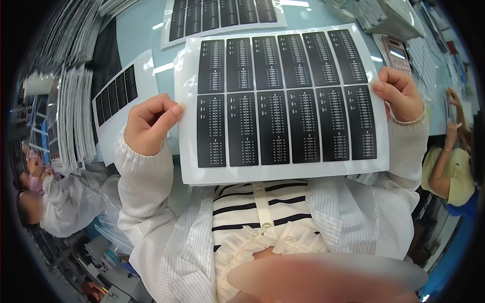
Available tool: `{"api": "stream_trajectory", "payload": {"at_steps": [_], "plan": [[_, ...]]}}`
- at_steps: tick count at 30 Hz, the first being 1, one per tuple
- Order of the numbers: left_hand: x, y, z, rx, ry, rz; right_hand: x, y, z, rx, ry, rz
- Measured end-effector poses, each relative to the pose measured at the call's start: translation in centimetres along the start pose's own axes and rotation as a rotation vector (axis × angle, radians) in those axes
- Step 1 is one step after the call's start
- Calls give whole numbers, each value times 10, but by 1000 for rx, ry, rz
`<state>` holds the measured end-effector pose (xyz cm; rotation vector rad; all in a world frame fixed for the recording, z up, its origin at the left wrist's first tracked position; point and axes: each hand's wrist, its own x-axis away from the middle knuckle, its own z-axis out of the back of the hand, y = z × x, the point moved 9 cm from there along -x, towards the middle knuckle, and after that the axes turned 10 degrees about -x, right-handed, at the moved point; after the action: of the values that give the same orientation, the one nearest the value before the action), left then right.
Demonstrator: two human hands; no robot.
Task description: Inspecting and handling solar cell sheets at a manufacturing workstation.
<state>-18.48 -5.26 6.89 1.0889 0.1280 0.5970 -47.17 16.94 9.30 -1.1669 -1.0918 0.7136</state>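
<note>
Between my two hands I hold up a white sheet [189, 136] that carries two rows of black printed label panels. My left hand [151, 122] pinches its left edge, thumb on the front face. At the upper part of its right edge, my right hand [400, 96] grips with the thumb in front and the fingers partly hidden behind. More sheet edges show along the bottom and left, so it may be a stack; how many layers cannot be made out. Beyond it on the table lies another sheet with similar black panels [222, 17].
A partly covered sheet with black labels [115, 94] lies at the left on the pale blue table [136, 25]. Stacked sheets [78, 116] stand along the left. A pink calculator [396, 54] and a white bin [399, 20] are at the far right. Other people work at both sides.
</note>
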Motion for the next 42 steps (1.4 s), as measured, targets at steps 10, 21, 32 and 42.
{"api": "stream_trajectory", "payload": {"at_steps": [10, 21, 32, 42], "plan": [[-6, -1, 25, 14, 72, -14, -30, -25, -11, 155, -12, 66], [-132, -40, 119, -406, 390, -32, -177, -66, -22, 539, 320, 96], [-124, -47, 60, -750, 294, -47, -192, 14, -16, 824, 232, -31], [-129, -52, 72, -649, 282, 64, -197, 4, -26, 960, 318, 170]]}}
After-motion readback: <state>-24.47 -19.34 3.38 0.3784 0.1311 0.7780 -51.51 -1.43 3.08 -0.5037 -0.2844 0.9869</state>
